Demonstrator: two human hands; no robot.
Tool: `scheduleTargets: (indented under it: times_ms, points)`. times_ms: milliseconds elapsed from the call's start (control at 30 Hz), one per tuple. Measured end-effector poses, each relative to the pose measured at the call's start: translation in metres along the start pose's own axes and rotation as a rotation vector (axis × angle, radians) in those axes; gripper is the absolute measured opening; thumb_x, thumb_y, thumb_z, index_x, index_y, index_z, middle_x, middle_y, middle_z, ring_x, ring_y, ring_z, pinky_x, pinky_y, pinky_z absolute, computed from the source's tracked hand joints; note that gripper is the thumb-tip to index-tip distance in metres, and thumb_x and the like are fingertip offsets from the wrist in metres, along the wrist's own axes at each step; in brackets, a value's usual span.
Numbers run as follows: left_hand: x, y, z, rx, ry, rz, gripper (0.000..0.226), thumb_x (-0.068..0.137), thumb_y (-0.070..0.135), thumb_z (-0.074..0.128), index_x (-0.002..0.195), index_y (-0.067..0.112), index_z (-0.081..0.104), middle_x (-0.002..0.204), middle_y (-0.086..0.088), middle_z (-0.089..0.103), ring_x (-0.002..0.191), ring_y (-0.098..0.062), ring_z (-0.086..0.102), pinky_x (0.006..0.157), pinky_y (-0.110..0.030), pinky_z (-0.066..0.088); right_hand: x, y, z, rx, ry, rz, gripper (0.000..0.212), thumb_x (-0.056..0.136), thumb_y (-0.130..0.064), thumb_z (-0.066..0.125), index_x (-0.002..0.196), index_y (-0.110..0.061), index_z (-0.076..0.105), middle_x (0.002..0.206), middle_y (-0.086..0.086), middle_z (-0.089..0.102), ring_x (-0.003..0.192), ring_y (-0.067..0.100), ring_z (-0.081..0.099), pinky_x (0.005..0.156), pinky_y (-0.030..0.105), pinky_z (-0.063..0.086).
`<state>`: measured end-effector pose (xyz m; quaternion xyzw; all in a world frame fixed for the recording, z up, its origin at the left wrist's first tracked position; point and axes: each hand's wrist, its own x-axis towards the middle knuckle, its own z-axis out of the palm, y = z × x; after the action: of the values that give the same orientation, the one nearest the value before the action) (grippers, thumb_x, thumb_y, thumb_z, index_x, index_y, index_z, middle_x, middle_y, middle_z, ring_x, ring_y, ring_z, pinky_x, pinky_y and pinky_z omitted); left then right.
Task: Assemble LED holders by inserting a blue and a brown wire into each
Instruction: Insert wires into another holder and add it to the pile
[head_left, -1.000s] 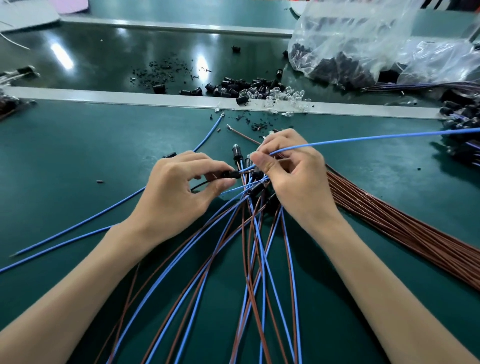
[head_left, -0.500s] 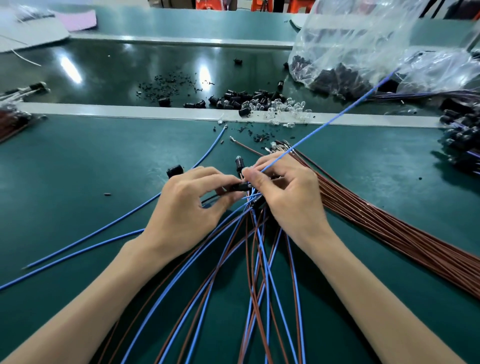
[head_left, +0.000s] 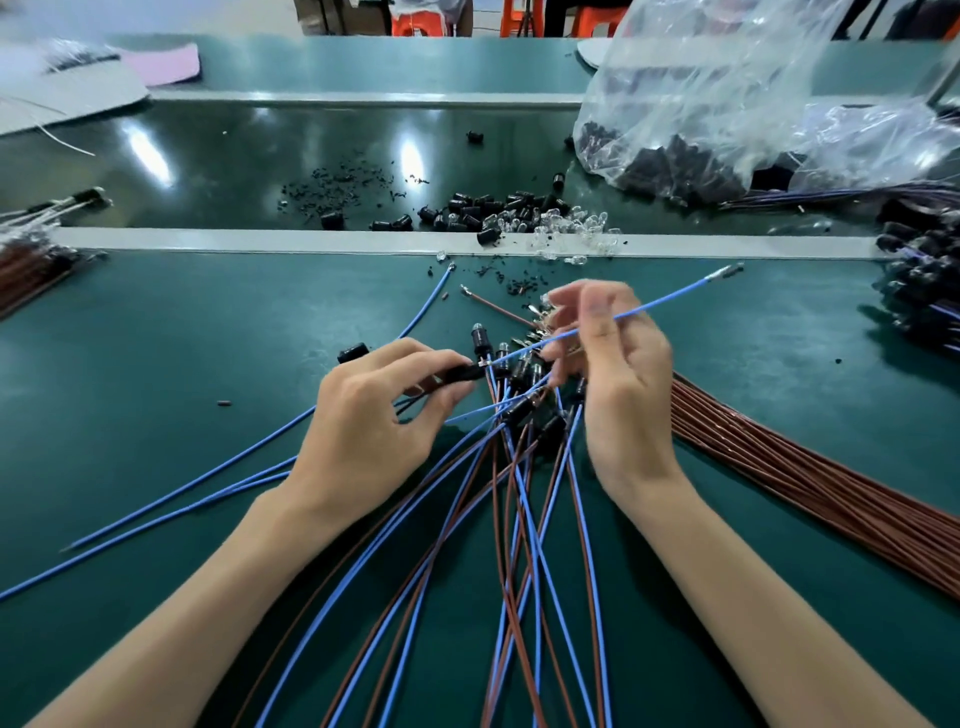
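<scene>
At 9 o'clock a bundle (head_left: 31, 267) of brown-wired pieces lies at the edge of the green tabletop (head_left: 156, 338), too blurred to tell more. From 8 o'clock, loose blue wires (head_left: 171, 487) run up toward the centre.

The hands are apart, just left and right of centre. The left hand (head_left: 363, 415) pinches the LED holder (head_left: 460, 373) between thumb and forefinger, its other fingers curled under. The holder is a small black barrel lying sideways, open end toward 3 o'clock.

At that end it meets 1 blue wire (head_left: 670, 295), a thin, light-blue strand that rises toward 2 o'clock and ends in a bare metal terminal. Whether its near tip is seated in the holder cannot be told.

Beneath it, between the hands, lies a heap of assembled pieces (head_left: 519, 376): black holders with clear domes, their blue and brown leads fanning toward 6 o'clock.

The right hand (head_left: 618, 384) pinches the blue wire partway along with its thumb on top, the remaining fingers loosely spread and blurred.

At 4 o'clock a thick sheaf of brown wires (head_left: 805, 478) lies flat. At 12 o'clock spare black holders (head_left: 467, 208) and clear LEDs (head_left: 561, 223) are scattered beyond a pale strip, and at 1 o'clock a clear plastic bag (head_left: 701, 104) holds more black parts.
</scene>
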<state>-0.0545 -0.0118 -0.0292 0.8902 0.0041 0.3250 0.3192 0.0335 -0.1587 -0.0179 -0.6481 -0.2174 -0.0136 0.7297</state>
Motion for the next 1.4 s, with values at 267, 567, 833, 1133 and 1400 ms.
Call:
scheduleTargets:
  times_ms: [267, 567, 833, 1133, 1400]
  points:
    - [-0.001, 0.004, 0.006, -0.029, 0.008, 0.064, 0.019, 0.083, 0.014, 0.069, 0.099, 0.005, 0.072, 0.086, 0.002, 0.067, 0.071, -0.004, 0.059, 0.071, -0.023, 0.052, -0.006, 0.003, 0.006, -0.13, -0.265, 0.036, 0.039, 0.096, -0.041, 0.037, 0.107, -0.022, 0.069, 0.058, -0.025, 0.048, 0.058, -0.006, 0.048, 0.063, 0.013, 0.03]
    - [0.0, 0.004, 0.006, -0.069, 0.024, 0.067, 0.017, 0.084, 0.012, 0.067, 0.098, 0.003, 0.071, 0.085, 0.0, 0.067, 0.071, -0.006, 0.06, 0.07, -0.018, 0.052, -0.005, 0.001, 0.001, -0.168, -0.191, -0.077, 0.024, 0.094, -0.025, 0.051, 0.096, -0.013, 0.072, 0.059, -0.02, 0.052, 0.055, 0.002, 0.047, 0.056, 0.023, 0.034]
    - [0.0, 0.007, 0.007, -0.102, -0.009, 0.067, 0.021, 0.083, 0.004, 0.063, 0.104, 0.002, 0.067, 0.088, -0.006, 0.068, 0.07, -0.019, 0.062, 0.067, -0.026, 0.051, -0.007, 0.002, 0.008, -0.484, -0.357, -0.194, 0.024, 0.095, -0.018, 0.055, 0.107, -0.006, 0.071, 0.077, 0.003, 0.058, 0.073, 0.01, 0.055, 0.069, 0.018, 0.042]
    - [0.001, 0.004, 0.011, -0.087, 0.042, -0.023, 0.019, 0.09, 0.023, 0.059, 0.094, 0.008, 0.07, 0.081, 0.004, 0.066, 0.065, -0.019, 0.058, 0.061, -0.027, 0.045, 0.131, 0.011, 0.027, -0.914, -0.192, -0.148, 0.024, 0.093, -0.02, 0.057, 0.111, -0.008, 0.069, 0.112, 0.016, 0.064, 0.093, 0.021, 0.059, 0.085, 0.024, 0.045]
    - [0.003, -0.001, 0.01, -0.137, -0.01, -0.038, 0.013, 0.088, 0.019, 0.063, 0.088, 0.008, 0.071, 0.078, 0.004, 0.066, 0.066, -0.013, 0.06, 0.061, -0.028, 0.048, 0.15, 0.052, 0.001, -1.093, -0.211, 0.094, 0.015, 0.084, -0.016, 0.069, 0.098, -0.015, 0.073, 0.104, 0.009, 0.07, 0.101, 0.022, 0.062, 0.089, 0.024, 0.045]
